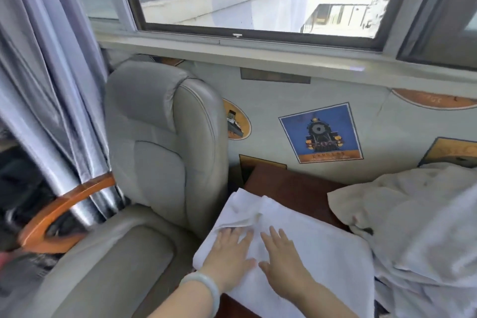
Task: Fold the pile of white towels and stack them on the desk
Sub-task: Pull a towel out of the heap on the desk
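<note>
My left hand [228,258] and right hand [282,263] lie side by side low in the centre of the frame. My fingers [275,235] are straight, slightly spread and pressed flat on the white towel [322,248]. It looks smooth near my palms and rumpled at its far left corner, and it lies on the dark brown bench [291,188]. A crumpled pile of towels [413,214] fills the lower right, and a grey chair [160,137] stands at the left.

The blue locomotive sticker [320,133] on the wall [263,100] is showing "EXPRESS" on its orange bottom band; lettering on the orange oval sticker [436,99] is blurring beyond reading.
</note>
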A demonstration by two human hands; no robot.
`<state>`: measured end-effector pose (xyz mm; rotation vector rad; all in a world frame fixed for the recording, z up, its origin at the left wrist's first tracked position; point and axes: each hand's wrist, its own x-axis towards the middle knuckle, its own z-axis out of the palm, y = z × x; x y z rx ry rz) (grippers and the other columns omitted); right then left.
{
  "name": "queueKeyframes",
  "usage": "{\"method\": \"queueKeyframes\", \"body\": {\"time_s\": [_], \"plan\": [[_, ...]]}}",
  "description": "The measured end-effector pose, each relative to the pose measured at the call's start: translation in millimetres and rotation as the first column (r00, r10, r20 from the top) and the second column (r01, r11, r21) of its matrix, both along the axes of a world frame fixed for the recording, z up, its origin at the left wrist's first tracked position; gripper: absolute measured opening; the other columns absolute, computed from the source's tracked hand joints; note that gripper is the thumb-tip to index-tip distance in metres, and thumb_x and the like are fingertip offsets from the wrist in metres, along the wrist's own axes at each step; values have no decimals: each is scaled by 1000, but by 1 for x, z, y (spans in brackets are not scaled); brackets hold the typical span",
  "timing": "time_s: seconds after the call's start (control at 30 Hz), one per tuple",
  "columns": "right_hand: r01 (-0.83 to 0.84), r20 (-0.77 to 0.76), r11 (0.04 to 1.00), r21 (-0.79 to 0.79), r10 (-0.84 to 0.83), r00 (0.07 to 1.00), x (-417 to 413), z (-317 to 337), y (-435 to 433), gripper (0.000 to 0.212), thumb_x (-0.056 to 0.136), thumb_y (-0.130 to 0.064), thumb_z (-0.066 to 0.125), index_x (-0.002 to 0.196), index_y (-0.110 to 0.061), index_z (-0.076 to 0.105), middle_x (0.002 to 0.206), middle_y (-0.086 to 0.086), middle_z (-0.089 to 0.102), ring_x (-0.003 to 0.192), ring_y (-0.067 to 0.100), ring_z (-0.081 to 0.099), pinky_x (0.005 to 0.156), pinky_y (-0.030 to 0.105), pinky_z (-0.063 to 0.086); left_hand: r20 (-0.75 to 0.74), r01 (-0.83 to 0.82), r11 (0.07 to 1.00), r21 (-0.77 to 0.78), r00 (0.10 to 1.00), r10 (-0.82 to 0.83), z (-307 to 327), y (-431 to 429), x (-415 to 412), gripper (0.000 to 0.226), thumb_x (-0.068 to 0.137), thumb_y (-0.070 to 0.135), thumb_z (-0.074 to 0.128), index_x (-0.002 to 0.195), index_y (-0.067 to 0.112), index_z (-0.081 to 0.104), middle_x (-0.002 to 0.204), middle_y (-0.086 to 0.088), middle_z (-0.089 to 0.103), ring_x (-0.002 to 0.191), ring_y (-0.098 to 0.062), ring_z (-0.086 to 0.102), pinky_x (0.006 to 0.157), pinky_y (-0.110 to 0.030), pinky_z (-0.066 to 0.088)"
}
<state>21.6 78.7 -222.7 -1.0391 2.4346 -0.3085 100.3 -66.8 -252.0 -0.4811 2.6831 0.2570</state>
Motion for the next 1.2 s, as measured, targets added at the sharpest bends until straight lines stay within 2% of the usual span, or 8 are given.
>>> {"method": "queueKeyframes", "body": {"time_s": [0.17,0.23,0.37,0.47,0.6,0.67,0.77,1.2], "plan": [[-33,-273,998,51,46,961,-20,-46,-29,88,62,-46,83,137,-14,50,150,13,41,132,38,41,108,50,30,-119,-71,995,-74,991,62,-24,-28,-8,70,95,66,3,154,36,23,163,-9,21,145,-28,14,117,-50,12],[-10,-313,999,42,23,949,-29,-58,-40,69,76,-51,61,138,-24,47,144,11,51,130,35,38,103,56,20,-142,-131,985,-110,983,115,-39,-31,-7,64,99,65,11,149,37,40,154,-5,42,133,-33,35,106,-52,38],[23,-323,995,94,8,946,-43,-65,-54,73,82,-58,38,151,-34,33,142,4,55,129,36,38,94,64,20,-321,-141,983,-116,942,98,-42,-30,-17,55,102,44,20,146,25,45,154,-9,39,134,-37,36,107,-50,25],[-27,-301,993,112,60,952,-49,-68,-50,81,84,-61,39,155,-33,14,146,-1,51,133,30,37,104,59,13,-301,-48,992,-117,954,11,-38,-35,-31,60,90,38,35,142,12,51,152,-10,43,139,-35,41,104,-51,28],[-43,-234,981,187,87,968,-55,-55,-24,75,83,-64,29,151,-31,34,156,-4,29,140,26,41,110,51,9,-213,-29,990,-140,977,-2,-47,-38,-42,64,87,41,35,143,10,43,149,-9,47,133,-36,44,100,-54,30],[-18,-195,982,187,55,979,-59,-36,-2,95,76,-74,0,157,-27,13,159,-5,-6,152,24,7,117,49,-6,-185,-76,990,-121,981,53,-33,-31,-48,70,88,44,26,145,9,46,151,-6,44,136,-37,40,102,-61,33],[86,-174,990,114,-65,983,-60,-8,40,120,53,-84,-32,157,-28,-7,162,-4,-21,150,21,-20,117,51,-13,-87,-96,994,-54,992,91,4,-10,-57,66,99,52,6,157,22,-4,164,2,-13,151,-33,-8,118,-60,1],[324,-382,933,-158,-360,851,-62,136,257,69,98,-57,21,157,-30,0,158,-8,-25,145,16,-28,121,50,-10,-429,285,925,250,890,-158,131,212,-114,87,91,74,25,152,30,-18,165,-2,-6,152,-20,2,118,-29,18]]}}
